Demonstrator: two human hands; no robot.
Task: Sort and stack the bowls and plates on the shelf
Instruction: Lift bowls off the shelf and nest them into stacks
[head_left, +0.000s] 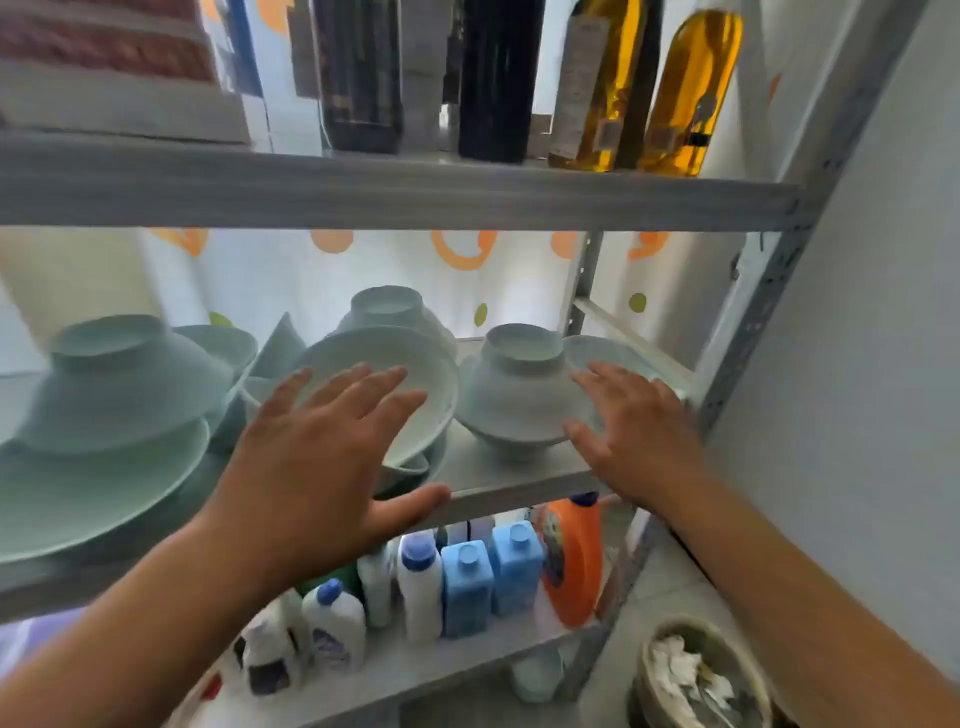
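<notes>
Left hand: grip open, fingers spread, empty, before the tilted bowl, probably because it leans insecurely on others. Right hand: grip open, empty, at 3 o'clock of the inverted bowls. Crockery lies unsorted on the middle shelf; plates at 9 o'clock

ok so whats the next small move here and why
Probably grip the tilted bowl with the left hand and lift it. It leans on its edge against other bowls instead of lying nested. Both hands are open and hold nothing, and the left is right in front of it. The right hand, beside the upturned bowls, could steady those.
</notes>
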